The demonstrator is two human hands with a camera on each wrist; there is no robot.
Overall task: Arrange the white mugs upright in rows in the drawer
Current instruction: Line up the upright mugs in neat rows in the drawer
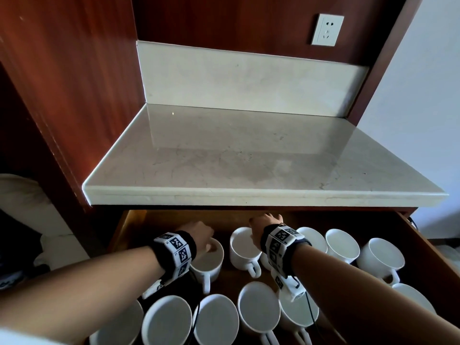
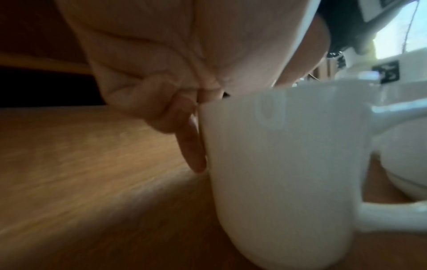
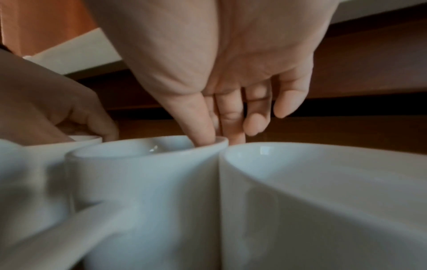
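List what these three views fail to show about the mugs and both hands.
- Left hand fingertips, head view: hidden behind its own back, at its mug.
- That mug's base, left wrist view: cut off by the bottom edge, and blurred.
- Right hand, head view: the wrist band covers a mug beneath it.
- Front row mugs, head view: bodies cut by the bottom edge.
- Drawer back, head view: hidden under the countertop.

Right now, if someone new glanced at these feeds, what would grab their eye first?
The open drawer full of upright white mugs in two rough rows under the bare marble counter. Both hands are at the far row: the left hand pinches the rim of the leftmost mug, and the right hand has its thumb inside the rim of the next mug, fingers outside.
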